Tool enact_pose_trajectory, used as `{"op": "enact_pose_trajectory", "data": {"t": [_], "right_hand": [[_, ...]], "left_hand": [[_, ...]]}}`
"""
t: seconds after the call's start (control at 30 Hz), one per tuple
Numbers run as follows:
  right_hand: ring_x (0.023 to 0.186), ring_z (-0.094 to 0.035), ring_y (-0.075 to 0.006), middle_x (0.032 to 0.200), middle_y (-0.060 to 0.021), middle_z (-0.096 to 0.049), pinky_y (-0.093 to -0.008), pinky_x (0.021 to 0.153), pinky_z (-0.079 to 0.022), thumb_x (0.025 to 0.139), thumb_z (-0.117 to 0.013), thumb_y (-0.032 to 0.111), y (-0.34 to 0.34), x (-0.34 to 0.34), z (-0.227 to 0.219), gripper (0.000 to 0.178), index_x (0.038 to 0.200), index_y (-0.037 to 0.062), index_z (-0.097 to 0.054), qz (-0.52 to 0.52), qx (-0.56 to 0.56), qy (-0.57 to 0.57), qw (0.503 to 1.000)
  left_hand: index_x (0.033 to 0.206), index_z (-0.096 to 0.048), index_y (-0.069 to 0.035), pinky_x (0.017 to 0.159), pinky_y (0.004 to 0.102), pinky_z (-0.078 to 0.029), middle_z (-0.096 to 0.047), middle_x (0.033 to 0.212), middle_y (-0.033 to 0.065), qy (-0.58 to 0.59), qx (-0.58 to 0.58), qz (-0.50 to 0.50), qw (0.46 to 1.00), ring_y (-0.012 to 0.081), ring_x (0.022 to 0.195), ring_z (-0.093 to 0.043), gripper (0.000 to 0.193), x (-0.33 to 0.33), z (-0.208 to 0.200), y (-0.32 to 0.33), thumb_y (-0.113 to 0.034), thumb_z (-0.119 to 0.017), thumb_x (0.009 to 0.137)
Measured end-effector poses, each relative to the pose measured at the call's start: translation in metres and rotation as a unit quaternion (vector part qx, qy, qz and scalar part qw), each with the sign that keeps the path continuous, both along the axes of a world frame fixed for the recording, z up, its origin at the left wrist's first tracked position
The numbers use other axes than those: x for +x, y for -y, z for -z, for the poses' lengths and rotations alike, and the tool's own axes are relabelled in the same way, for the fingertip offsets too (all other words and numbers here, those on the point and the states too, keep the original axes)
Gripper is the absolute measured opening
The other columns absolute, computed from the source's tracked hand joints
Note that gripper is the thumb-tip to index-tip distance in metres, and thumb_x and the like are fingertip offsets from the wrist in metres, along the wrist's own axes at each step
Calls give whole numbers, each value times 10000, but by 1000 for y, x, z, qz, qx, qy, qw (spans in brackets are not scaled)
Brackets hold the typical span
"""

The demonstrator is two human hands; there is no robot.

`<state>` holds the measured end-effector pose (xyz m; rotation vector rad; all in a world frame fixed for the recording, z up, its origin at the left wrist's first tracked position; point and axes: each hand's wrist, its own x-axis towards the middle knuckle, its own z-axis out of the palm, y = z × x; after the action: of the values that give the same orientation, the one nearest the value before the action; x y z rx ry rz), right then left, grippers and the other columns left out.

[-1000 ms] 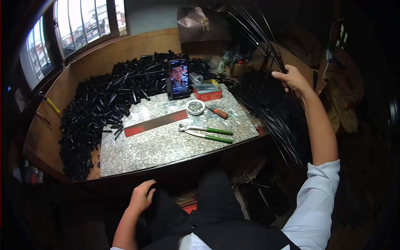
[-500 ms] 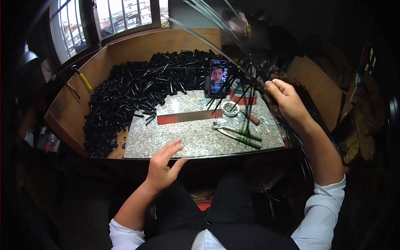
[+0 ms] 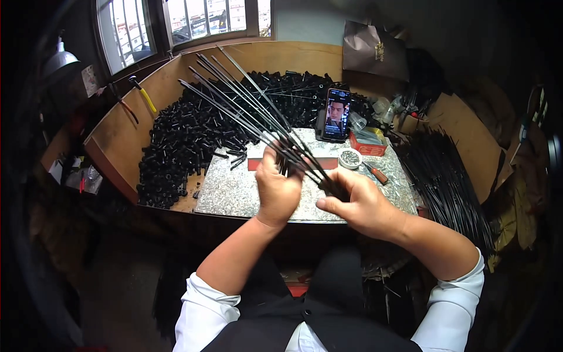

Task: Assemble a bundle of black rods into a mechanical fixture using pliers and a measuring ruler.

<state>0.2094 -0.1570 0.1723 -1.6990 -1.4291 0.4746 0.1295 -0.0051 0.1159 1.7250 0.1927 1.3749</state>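
Note:
A loose bunch of long thin dark metal rods (image 3: 234, 94) slants up to the left, spreading toward its far ends. My right hand (image 3: 363, 202) is closed around the near end of the bunch, its thumb lying along the side. My left hand (image 3: 277, 190) is curled around the rods farther up, and they partly hide its fingers. Both hands are over the front of a speckled stone slab (image 3: 226, 190). Behind them, a flat red-and-grey strip (image 3: 254, 165) on the slab is partly covered.
Black tubular parts (image 3: 176, 146) are heaped at left and back. A phone (image 3: 336, 115) stands behind the slab, near a red box (image 3: 369, 146), a white dish of small metal bits (image 3: 350, 158) and a brown-handled tool (image 3: 378, 174). More dark rods (image 3: 446, 182) lie at right, inside the wooden rim (image 3: 111, 152).
My right hand has brought the rods down and left to the middle. My left hand, open before, has risen and closed on them. The view has shifted, and the green-handled pliers are now hidden.

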Motion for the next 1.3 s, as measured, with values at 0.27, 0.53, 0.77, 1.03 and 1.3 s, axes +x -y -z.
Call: {"op": "enact_pose_trajectory", "data": {"t": [0.27,0.53,0.77,1.03,1.3], "right_hand": [[548,-498,-56,746,-2,-523,-203,485,-423,880,-614,87,12,-17,-12,301,1135,0,-479,-36,-141,-196,970],[580,-602,-114,769,-47,-564,-237,493,-500,982,-472,219,0,-15,-16,232,1096,19,-451,-2,-84,-287,954],[633,-598,-83,804,-41,-606,-229,566,-517,987,-464,236,-11,-3,-6,236,938,15,-534,-14,-13,-223,975],[694,-573,-55,811,-12,-612,-231,603,-524,970,-491,202,-14,-1,-9,232,894,10,-595,-32,0,-229,973],[639,-559,-49,752,-8,-608,-213,549,-490,960,-505,198,-13,-2,-10,243,849,5,-602,-4,-3,-174,985]], "left_hand": [[1144,-519,21,790,248,-526,-636,994,62,89,-71,81,990,108,813,-610,354,-1,-17,-24,11,-671,825],[1049,-616,42,770,264,-538,-689,931,119,-67,-55,117,989,156,849,-664,210,-17,-26,-10,1,-650,845],[1032,-653,45,816,291,-530,-691,951,129,-65,-72,189,977,175,882,-659,197,-24,-26,-1,24,-639,836],[1107,-623,35,875,320,-522,-665,1046,163,-44,-133,261,955,217,977,-646,252,-26,-22,-5,22,-617,855],[1110,-626,26,887,324,-512,-666,1051,147,-45,-105,262,958,208,988,-639,239,-28,-23,-6,-16,-610,875]]}}
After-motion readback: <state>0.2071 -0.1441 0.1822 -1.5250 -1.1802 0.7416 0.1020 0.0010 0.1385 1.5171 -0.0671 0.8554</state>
